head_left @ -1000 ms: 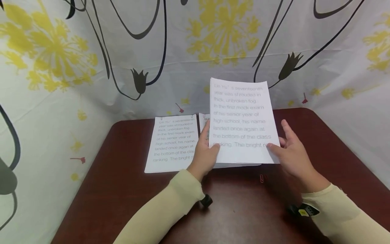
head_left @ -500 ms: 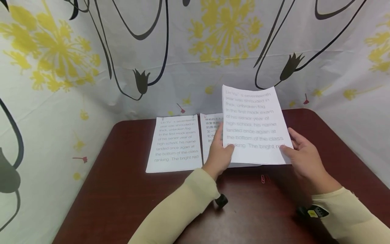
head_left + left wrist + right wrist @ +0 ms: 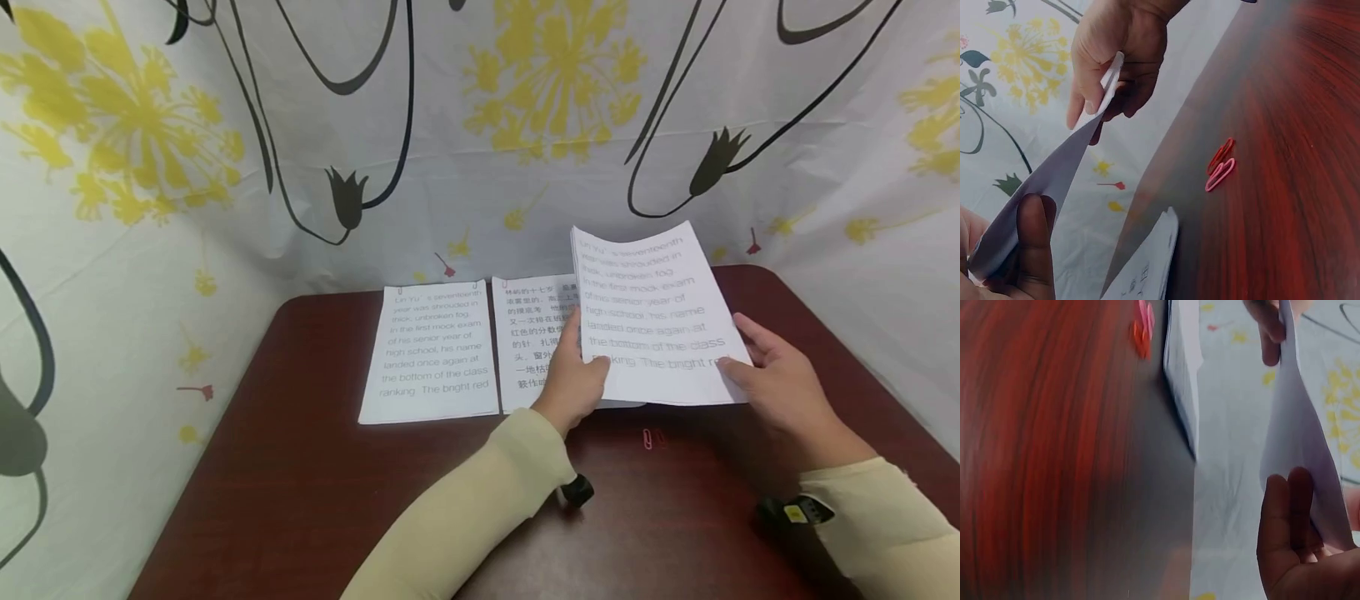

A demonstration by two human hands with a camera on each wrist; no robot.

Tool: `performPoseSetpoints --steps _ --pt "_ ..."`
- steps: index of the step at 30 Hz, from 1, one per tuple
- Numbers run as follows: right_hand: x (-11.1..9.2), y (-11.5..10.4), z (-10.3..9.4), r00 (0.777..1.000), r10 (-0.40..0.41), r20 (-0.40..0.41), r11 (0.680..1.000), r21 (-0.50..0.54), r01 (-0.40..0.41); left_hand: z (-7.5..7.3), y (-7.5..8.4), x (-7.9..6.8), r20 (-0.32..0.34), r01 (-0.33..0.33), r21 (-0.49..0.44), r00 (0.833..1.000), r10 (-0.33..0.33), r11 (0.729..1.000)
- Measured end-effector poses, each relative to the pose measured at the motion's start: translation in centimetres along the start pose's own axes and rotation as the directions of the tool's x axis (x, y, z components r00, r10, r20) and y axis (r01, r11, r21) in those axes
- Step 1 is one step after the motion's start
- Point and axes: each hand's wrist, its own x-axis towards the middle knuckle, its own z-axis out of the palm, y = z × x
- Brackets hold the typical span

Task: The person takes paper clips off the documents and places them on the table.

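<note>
A stack of printed paper (image 3: 648, 308) with English text is held up off the table, its sheets bowed. My left hand (image 3: 573, 383) grips its lower left edge, thumb on the front, fingers behind. My right hand (image 3: 783, 396) pinches the lower right edge, thumb also on the printed side. Seen from the left wrist, the stack (image 3: 1054, 169) appears almost edge-on, with the left fingers (image 3: 1035, 250) against its back. The right wrist view shows right-hand fingers (image 3: 1275, 525) behind the sheets (image 3: 1297, 431). Behind the held stack lies a paper stack with Chinese text (image 3: 528, 333), partly covered.
Another English-text stack (image 3: 431, 358) lies at the left, with paper clips on its top edge. A pink paper clip (image 3: 1219, 175) and a red paper clip (image 3: 1222, 153) lie on the dark wooden table (image 3: 300, 492). A patterned curtain (image 3: 450, 150) hangs behind.
Both hands have carried the held stack to the right and somewhat lower, and its top edge bows more. More of the Chinese-text stack now shows. The stacks on the table have stayed put.
</note>
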Motion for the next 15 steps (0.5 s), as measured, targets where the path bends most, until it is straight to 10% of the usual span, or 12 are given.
performPoseSetpoints --steps 15 --pt "1.4 2.9 -3.6 0.996 0.057 0.062 0.993 -0.103 -0.051 2.8 -1.2 0.8 0.114 0.047 0.068 0.992 -0.055 0.997"
